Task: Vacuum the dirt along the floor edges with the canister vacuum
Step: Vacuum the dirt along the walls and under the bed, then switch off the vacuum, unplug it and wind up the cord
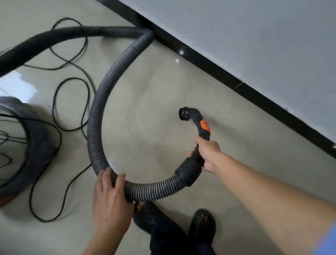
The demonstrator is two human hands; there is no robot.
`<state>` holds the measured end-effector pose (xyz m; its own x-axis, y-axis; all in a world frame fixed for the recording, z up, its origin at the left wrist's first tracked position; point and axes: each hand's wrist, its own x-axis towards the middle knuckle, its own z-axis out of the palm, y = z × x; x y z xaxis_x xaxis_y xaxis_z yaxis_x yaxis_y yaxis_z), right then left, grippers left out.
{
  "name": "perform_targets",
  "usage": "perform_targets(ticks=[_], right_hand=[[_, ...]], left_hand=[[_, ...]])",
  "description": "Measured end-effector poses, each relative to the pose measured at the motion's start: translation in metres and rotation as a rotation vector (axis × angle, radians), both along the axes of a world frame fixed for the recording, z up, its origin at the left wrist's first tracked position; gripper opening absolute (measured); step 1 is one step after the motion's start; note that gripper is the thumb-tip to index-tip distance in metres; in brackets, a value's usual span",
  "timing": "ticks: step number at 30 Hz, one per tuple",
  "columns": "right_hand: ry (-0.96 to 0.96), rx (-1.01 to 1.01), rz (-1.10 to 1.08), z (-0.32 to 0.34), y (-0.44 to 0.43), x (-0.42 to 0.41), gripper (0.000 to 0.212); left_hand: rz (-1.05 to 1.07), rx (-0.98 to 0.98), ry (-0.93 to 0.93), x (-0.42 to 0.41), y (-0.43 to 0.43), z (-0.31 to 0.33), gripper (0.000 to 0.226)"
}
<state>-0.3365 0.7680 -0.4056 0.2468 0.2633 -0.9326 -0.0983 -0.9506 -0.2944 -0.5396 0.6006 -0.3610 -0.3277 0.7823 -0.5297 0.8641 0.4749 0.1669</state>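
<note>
Right grip on hose handle, mouth leftward

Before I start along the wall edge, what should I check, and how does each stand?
1. Right hand grips the handle: ok.
2. Left hand holds the hose: ok.
3. Nozzle end at the baseboard: not ok, it sits apart from it.
4. Power cord tidy: not ok, loose loops lie beside the hose.
5. Suction on: cannot tell.
</note>
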Motion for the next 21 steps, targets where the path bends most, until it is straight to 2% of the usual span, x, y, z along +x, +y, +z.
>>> perform_targets(ticks=[2,4,6,8,9,10,12,14,16,18,21], right_hand=[[0.002,-0.045,-0.078,0.031,-0.024,0.005,0.012],[0.026,-0.101,-0.122,0.065,-0.046,0.011,0.015],[0.062,-0.172,-0.116,0.098,-0.068,0.015,0.013],[0.073,-0.23,-0.046,0.127,-0.091,0.016,0.008],[0.083,-0.246,-0.015,0.141,-0.1,0.014,0.007],[0.106,-0.258,0.007,0.156,-0.108,0.011,0.009],[0.16,-0.286,0.054,0.187,-0.119,0.004,0.017],[0.217,-0.312,0.148,0.216,-0.124,-0.001,0.025],[0.211,-0.298,0.337,0.238,-0.122,-0.003,0.032],[0.116,-0.187,0.487,0.253,-0.111,-0.007,0.033],[0.106,-0.033,0.467,0.277,-0.078,-0.032,0.031]], left_hand=[[0.361,0.07,-0.111,0.003,-0.006,0.03,0.08],[0.705,0.215,-0.399,0.01,-0.005,0.066,0.083],[1.088,0.323,-0.678,0.016,0.002,0.104,0.068],[1.513,0.369,-0.899,0.016,0.014,0.144,0.031],[1.639,0.365,-1.034,0.014,0.02,0.165,0.025],[1.698,0.352,-1.139,0.013,0.024,0.185,0.03],[1.631,0.377,-1.19,0.009,0.03,0.22,0.027],[1.449,0.448,-1.082,0.003,0.032,0.25,0.019],[1.286,0.485,-0.973,-0.011,0.031,0.277,0.018],[1.137,0.503,-0.912,-0.028,0.026,0.305,0.018],[0.907,0.482,-0.801,-0.049,0.009,0.337,0.022]])
